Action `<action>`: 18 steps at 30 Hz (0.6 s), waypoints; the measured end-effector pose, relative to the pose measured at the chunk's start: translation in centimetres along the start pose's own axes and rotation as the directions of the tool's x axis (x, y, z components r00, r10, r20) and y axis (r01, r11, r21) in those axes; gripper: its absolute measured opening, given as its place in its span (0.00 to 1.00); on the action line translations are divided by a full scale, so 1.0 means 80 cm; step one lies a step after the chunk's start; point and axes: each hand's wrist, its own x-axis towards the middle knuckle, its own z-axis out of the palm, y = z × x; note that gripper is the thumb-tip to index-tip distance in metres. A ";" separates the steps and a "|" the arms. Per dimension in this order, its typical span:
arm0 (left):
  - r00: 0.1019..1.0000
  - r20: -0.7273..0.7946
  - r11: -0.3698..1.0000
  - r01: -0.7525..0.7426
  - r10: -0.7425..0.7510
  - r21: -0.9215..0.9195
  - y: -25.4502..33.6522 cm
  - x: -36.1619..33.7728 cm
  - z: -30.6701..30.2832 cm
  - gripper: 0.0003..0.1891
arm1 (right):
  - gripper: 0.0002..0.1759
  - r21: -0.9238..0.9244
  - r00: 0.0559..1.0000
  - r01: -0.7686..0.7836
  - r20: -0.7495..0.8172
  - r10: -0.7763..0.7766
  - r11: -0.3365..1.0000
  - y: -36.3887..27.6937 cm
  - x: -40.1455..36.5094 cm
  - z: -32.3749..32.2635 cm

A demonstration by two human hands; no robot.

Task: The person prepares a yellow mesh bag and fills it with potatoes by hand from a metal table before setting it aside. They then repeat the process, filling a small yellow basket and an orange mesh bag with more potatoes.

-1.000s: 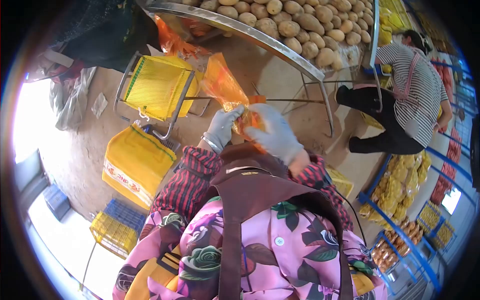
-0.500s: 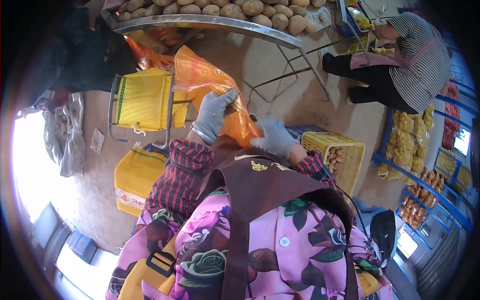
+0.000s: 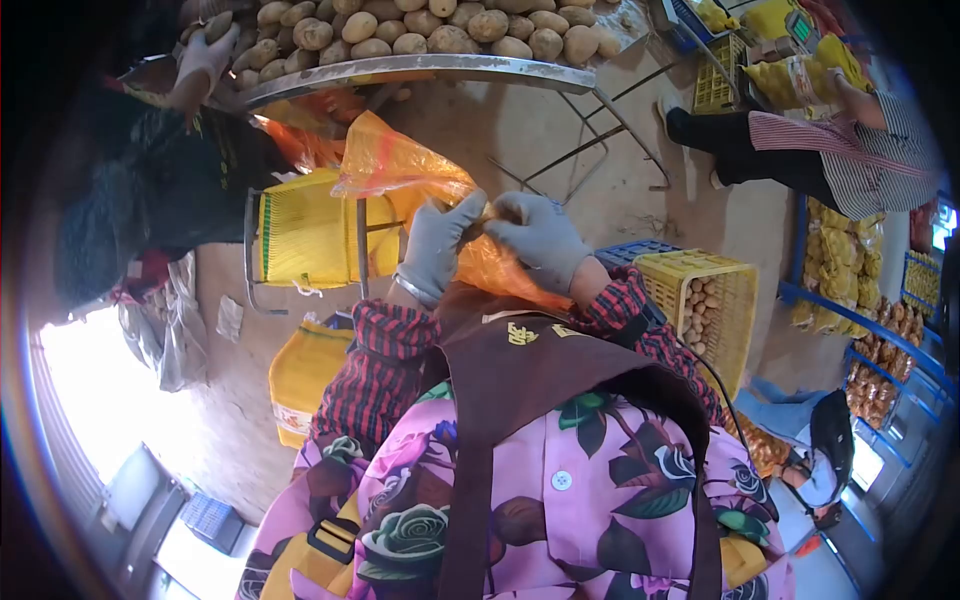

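Both my hands wear grey gloves and meet in front of my apron on an orange woven plastic bag (image 3: 405,160). My left hand (image 3: 432,248) has its fingers closed on the bag's gathered middle. Close against it, my right hand (image 3: 543,243) pinches the same gathered part, fingers curled in. What lies right between the fingertips is partly hidden. The bag's upper end flares out to the upper left, and its lower part hangs down between my wrists to the apron (image 3: 560,370).
Potatoes (image 3: 450,38) cover a metal-edged table (image 3: 420,68) ahead. Yellow mesh bags (image 3: 310,230) hang on a metal stand at left. A yellow crate (image 3: 725,300) of potatoes stands at right. One person (image 3: 860,150) holds a filled yellow bag; another person's hand (image 3: 205,65) is at the potatoes.
My right hand has moved up and left from the bag's lower part to meet my left hand at the gathered middle. The person at right has turned and now holds a filled yellow bag.
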 end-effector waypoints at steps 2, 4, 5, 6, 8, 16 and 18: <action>0.992 0.125 0.999 -0.013 0.016 -0.031 0.005 -0.006 -0.003 0.11 | 0.19 0.238 0.998 0.011 -0.062 0.004 0.971 0.032 0.011 0.013; 0.979 0.201 0.998 -0.029 0.019 0.047 0.001 -0.005 -0.010 0.11 | 0.17 0.309 0.998 0.000 -0.055 0.018 0.951 0.051 0.003 0.017; 0.963 0.266 0.992 -0.062 0.031 0.109 -0.002 -0.003 -0.011 0.11 | 0.16 0.365 0.999 -0.006 -0.037 0.021 0.931 0.055 -0.001 0.015; 0.961 0.275 0.992 -0.063 0.032 0.106 -0.004 -0.002 -0.011 0.11 | 0.16 0.361 0.999 -0.007 -0.044 0.024 0.933 0.059 -0.003 0.010; 0.960 0.278 0.999 -0.007 -0.006 0.045 -0.012 -0.006 -0.009 0.11 | 0.14 0.607 0.995 -0.056 -0.032 0.095 0.793 0.067 -0.004 -0.005; 0.894 0.396 0.927 -0.309 0.208 0.212 -0.060 -0.005 -0.002 0.15 | 0.18 0.725 0.973 -0.039 -0.129 0.191 0.688 0.055 -0.017 -0.004; 0.890 0.368 0.783 -0.425 0.269 0.455 -0.087 0.002 0.001 0.16 | 0.19 0.517 0.972 0.041 -0.219 0.086 0.855 0.089 -0.028 0.006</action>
